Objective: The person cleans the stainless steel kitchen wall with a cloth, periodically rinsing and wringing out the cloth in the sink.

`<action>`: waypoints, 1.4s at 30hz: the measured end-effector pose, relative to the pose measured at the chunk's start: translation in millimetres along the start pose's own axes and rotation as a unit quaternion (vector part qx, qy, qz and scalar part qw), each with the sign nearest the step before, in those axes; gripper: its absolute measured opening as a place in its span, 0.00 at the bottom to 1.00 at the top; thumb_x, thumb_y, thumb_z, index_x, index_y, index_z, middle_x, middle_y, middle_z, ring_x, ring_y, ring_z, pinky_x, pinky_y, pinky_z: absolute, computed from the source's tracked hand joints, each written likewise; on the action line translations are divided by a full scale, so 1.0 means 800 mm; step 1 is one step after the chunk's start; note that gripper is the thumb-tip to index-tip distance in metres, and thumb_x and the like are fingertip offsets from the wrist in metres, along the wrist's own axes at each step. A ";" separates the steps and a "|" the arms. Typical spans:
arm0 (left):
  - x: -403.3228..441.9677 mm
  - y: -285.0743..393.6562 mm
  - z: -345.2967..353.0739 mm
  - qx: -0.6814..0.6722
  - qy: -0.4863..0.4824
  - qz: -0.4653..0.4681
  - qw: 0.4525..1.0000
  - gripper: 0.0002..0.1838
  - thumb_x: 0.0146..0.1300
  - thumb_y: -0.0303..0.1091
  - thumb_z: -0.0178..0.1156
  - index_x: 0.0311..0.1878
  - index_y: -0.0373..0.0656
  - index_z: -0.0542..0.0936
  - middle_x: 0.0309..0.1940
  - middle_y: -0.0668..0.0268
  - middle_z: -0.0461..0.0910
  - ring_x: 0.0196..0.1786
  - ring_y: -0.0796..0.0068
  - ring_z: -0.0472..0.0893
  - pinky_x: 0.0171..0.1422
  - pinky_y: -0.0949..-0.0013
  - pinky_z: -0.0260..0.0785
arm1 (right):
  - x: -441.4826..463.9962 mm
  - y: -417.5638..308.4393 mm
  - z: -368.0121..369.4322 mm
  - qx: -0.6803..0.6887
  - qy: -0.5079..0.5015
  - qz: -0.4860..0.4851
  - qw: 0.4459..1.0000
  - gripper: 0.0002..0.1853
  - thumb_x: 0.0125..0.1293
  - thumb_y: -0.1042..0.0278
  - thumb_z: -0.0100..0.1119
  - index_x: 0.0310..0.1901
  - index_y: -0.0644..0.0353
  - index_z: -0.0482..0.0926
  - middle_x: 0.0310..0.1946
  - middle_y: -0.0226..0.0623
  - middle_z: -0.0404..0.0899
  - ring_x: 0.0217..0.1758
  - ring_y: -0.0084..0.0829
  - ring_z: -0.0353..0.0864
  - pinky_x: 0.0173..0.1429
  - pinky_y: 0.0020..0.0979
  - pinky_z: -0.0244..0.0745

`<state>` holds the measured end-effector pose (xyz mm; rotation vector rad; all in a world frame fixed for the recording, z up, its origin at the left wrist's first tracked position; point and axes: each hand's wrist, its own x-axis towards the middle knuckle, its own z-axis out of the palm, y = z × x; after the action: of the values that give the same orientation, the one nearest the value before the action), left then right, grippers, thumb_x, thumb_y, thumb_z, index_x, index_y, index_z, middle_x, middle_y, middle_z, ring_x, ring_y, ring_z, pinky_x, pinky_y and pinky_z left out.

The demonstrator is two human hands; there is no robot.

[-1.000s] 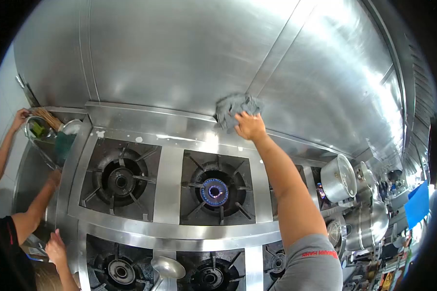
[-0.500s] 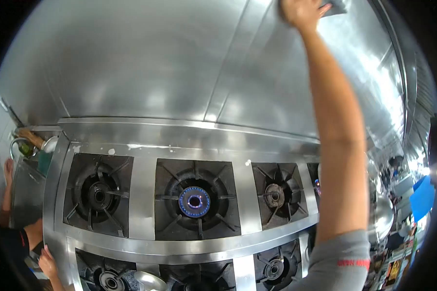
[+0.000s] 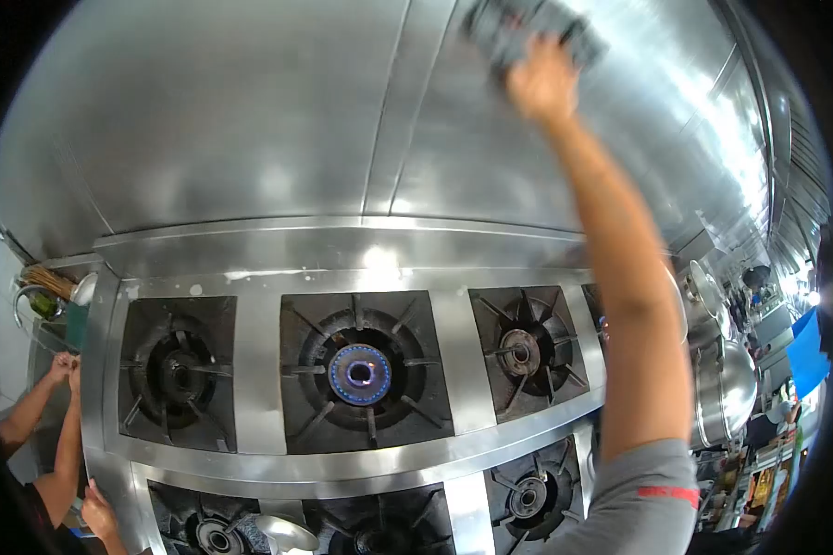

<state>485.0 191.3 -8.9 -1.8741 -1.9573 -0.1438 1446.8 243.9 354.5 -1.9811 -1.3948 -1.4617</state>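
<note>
High on the steel wall, my right hand (image 3: 543, 85) presses a crumpled grey cloth (image 3: 578, 42), its fingers closed on the fabric. My right arm, in a grey sleeve, reaches up across the right side of the stove. Low at the left, my left hand (image 3: 98, 511) is at the left edge of the steel stove (image 3: 120, 467). Its fingers are small and partly hidden, so its grip cannot be made out. A blue flame burns in the middle back burner (image 3: 360, 374).
At the far left a co-worker's two hands (image 3: 65, 366) are together beside a sink area with a green item (image 3: 76, 326) and a bundle of sticks (image 3: 46, 279). A ladle (image 3: 287, 534) lies at the front burners. Large metal pots (image 3: 724, 392) stand at the right.
My right hand with the cloth moved from the wall's base up and right, then slightly down and left. The view shifted. The co-worker's hands came together.
</note>
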 end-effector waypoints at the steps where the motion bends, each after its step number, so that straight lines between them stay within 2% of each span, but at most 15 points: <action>1: 0.001 -0.003 0.007 -0.008 0.025 0.010 1.000 0.25 0.76 0.46 0.44 0.29 0.36 0.76 0.22 0.44 0.78 0.26 0.41 0.78 0.29 0.44 0.67 | 0.077 0.067 0.026 0.044 0.019 0.046 0.998 0.31 0.60 0.58 0.47 0.66 0.57 0.68 0.69 0.56 0.61 0.71 0.58 0.60 0.73 0.59 0.53; 2: 0.001 -0.018 0.019 0.028 -0.004 0.001 1.000 0.25 0.76 0.47 0.45 0.29 0.36 0.76 0.22 0.43 0.78 0.26 0.41 0.78 0.29 0.44 0.67 | 0.123 0.076 -0.001 -0.032 -0.031 0.119 0.992 0.34 0.72 0.44 0.35 0.75 0.53 0.55 0.79 0.37 0.41 0.81 0.50 0.33 0.78 0.61 0.31; 9: 0.004 -0.035 0.031 0.008 -0.068 -0.012 0.998 0.26 0.77 0.48 0.40 0.37 0.35 0.79 0.28 0.39 0.78 0.32 0.36 0.78 0.36 0.41 0.67 | -0.009 -0.022 -0.027 0.059 0.075 0.142 0.985 0.34 0.75 0.47 0.33 0.77 0.50 0.45 0.79 0.38 0.38 0.82 0.46 0.32 0.79 0.56 0.29; 10: 0.006 -0.037 0.032 0.024 -0.069 -0.012 0.997 0.26 0.77 0.48 0.40 0.40 0.35 0.79 0.28 0.40 0.79 0.33 0.35 0.78 0.37 0.41 0.67 | -0.068 -0.011 0.040 0.000 0.180 0.028 0.983 0.34 0.58 0.59 0.47 0.70 0.54 0.65 0.74 0.54 0.53 0.77 0.62 0.46 0.75 0.67 0.38; 11: 0.013 -0.034 0.035 0.019 -0.066 -0.004 0.998 0.26 0.77 0.48 0.40 0.40 0.35 0.79 0.28 0.40 0.79 0.33 0.35 0.78 0.37 0.41 0.67 | -0.137 -0.028 0.054 0.060 0.088 0.020 0.994 0.38 0.53 0.57 0.50 0.71 0.49 0.63 0.76 0.53 0.47 0.79 0.66 0.32 0.74 0.70 0.26; 14: 0.009 -0.033 0.049 -0.046 0.084 0.036 0.995 0.25 0.75 0.49 0.45 0.33 0.38 0.80 0.21 0.45 0.79 0.22 0.42 0.79 0.23 0.46 0.67 | -0.314 -0.066 0.100 0.134 -0.246 0.117 0.953 0.38 0.52 0.55 0.49 0.70 0.50 0.66 0.70 0.63 0.55 0.74 0.72 0.43 0.74 0.69 0.35; 17: 0.008 -0.026 0.029 -0.013 -0.037 -0.003 0.999 0.25 0.77 0.47 0.40 0.48 0.34 0.79 0.32 0.39 0.81 0.35 0.35 0.79 0.38 0.43 0.70 | -0.312 -0.039 0.102 0.190 -0.258 0.098 0.942 0.35 0.53 0.53 0.52 0.67 0.49 0.70 0.63 0.60 0.66 0.69 0.71 0.55 0.67 0.69 0.55; 20: 0.012 -0.052 0.057 -0.051 -0.060 0.004 0.997 0.24 0.77 0.46 0.41 0.49 0.34 0.79 0.32 0.39 0.80 0.35 0.35 0.79 0.38 0.43 0.71 | -0.156 0.052 0.102 0.076 0.056 0.083 0.992 0.29 0.59 0.62 0.50 0.59 0.76 0.72 0.59 0.77 0.63 0.71 0.71 0.53 0.66 0.67 0.57; 21: 0.016 -0.057 0.055 -0.054 -0.049 0.009 0.997 0.24 0.77 0.47 0.41 0.47 0.34 0.79 0.31 0.39 0.80 0.34 0.35 0.79 0.37 0.43 0.70 | -0.054 0.072 0.013 -0.256 -0.236 -0.022 0.937 0.28 0.64 0.60 0.50 0.62 0.67 0.71 0.64 0.70 0.62 0.72 0.65 0.54 0.67 0.67 0.56; 23: 0.018 -0.048 0.052 -0.051 -0.024 0.013 0.998 0.24 0.77 0.47 0.42 0.45 0.35 0.79 0.29 0.40 0.80 0.33 0.36 0.79 0.35 0.43 0.70 | 0.080 0.166 -0.003 0.095 -0.034 0.252 0.963 0.36 0.75 0.43 0.31 0.78 0.51 0.39 0.79 0.40 0.36 0.82 0.47 0.31 0.80 0.56 0.29; 29: 0.021 -0.038 0.052 -0.058 0.023 0.031 0.998 0.25 0.76 0.49 0.44 0.37 0.37 0.80 0.24 0.42 0.79 0.28 0.39 0.79 0.28 0.44 0.68 | 0.036 0.184 0.038 0.035 0.152 0.213 0.964 0.41 0.70 0.36 0.37 0.77 0.50 0.45 0.80 0.40 0.36 0.82 0.47 0.32 0.78 0.60 0.29; 32: 0.016 -0.045 0.060 -0.065 0.052 0.044 0.996 0.25 0.75 0.50 0.45 0.33 0.38 0.80 0.21 0.44 0.79 0.25 0.40 0.79 0.24 0.44 0.67 | -0.135 0.100 0.083 0.071 0.195 0.255 0.944 0.37 0.65 0.50 0.56 0.74 0.45 0.58 0.76 0.44 0.48 0.77 0.55 0.47 0.71 0.62 0.48; 35: 0.014 -0.034 0.054 -0.025 0.018 0.009 0.999 0.26 0.75 0.50 0.45 0.32 0.37 0.79 0.23 0.43 0.79 0.27 0.38 0.79 0.27 0.42 0.68 | -0.285 0.056 0.165 0.256 0.224 0.468 0.816 0.45 0.66 0.39 0.52 0.74 0.62 0.53 0.75 0.54 0.49 0.78 0.54 0.45 0.79 0.49 0.43; 36: 0.017 -0.036 0.049 -0.023 -0.067 -0.022 0.997 0.28 0.77 0.50 0.39 0.37 0.34 0.79 0.29 0.40 0.80 0.33 0.35 0.79 0.37 0.43 0.70 | -0.292 0.030 0.149 0.256 -0.042 0.685 0.681 0.51 0.69 0.32 0.39 0.71 0.80 0.47 0.76 0.57 0.44 0.80 0.55 0.37 0.80 0.48 0.36; 42: 0.023 0.020 0.009 -0.077 -0.018 -0.066 0.995 0.30 0.76 0.49 0.42 0.27 0.34 0.78 0.27 0.42 0.79 0.34 0.41 0.80 0.37 0.44 0.68 | -0.253 -0.071 0.147 0.591 -0.138 0.642 0.468 0.53 0.68 0.25 0.25 0.71 0.76 0.45 0.75 0.54 0.47 0.79 0.47 0.44 0.79 0.46 0.40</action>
<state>498.6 212.0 -11.9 -1.8529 -2.1489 -0.3114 1463.2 250.3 114.1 -1.3486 -0.2335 0.5361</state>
